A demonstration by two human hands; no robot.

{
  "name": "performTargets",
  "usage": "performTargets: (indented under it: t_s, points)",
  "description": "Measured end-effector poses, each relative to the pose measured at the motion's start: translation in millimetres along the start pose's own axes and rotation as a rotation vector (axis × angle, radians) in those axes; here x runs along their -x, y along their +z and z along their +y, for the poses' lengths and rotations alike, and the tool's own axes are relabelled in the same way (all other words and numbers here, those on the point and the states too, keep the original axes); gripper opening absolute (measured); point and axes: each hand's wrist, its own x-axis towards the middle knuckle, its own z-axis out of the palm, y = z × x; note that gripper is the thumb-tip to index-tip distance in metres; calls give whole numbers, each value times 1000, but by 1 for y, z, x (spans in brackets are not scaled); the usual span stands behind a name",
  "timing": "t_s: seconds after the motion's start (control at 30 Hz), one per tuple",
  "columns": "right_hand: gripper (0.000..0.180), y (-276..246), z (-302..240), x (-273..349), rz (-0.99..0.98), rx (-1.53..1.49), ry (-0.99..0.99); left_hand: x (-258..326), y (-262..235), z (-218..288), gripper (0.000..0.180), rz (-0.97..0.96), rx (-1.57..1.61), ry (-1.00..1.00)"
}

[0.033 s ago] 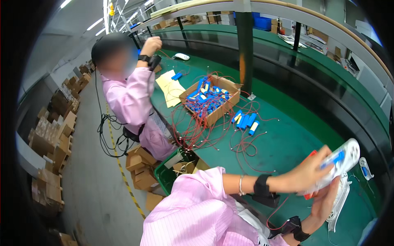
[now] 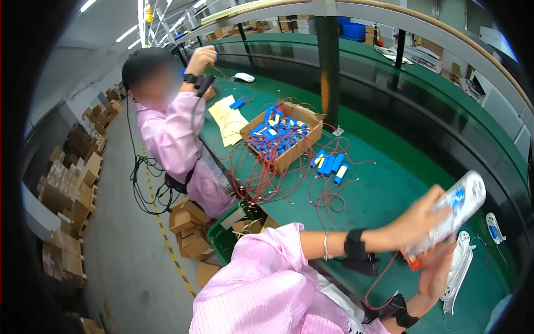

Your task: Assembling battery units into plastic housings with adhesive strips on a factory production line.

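Nothing has shifted since the earlier frame: the same instant, same poses. White plastic handset casing (image 2: 457, 212) with a blue patch sits raised above the right end of the green desk (image 2: 389, 183), tilted, upper end toward the far rail.

Left hand (image 2: 418, 221): arm reaches across the body, fingers wrapped over the casing's lower half, grip closed on it. Black wrist strap (image 2: 354, 245) and thin bracelet on that forearm.

Right hand (image 2: 436, 271): comes up from below, palm toward the casing's underside, fingers spread; looks to be touching it, but whether that grip is closed I cannot tell. Small red piece (image 2: 413, 260) shows between the hands, with a red wire trailing down.

Second white casing (image 2: 459, 266) lies flat on the desk just below the hands; a smaller white part (image 2: 493, 227) near the right edge.

Further out: loose blue cylindrical cells (image 2: 329, 164) with red leads, then a cardboard box (image 2: 283, 133) full of the same. Yellow sheets (image 2: 228, 119) beyond.

A co-worker in pink (image 2: 172, 133) sits at the desk's far left, one hand raised. Cardboard cartons (image 2: 189, 228) on the floor.
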Motion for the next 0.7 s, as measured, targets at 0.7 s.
performTargets:
  t_s: [0.7]
  points:
    - [30, -37, -4, -35, 144, -419, -69, -229, -166, -160, 59, 527, -30, -433]
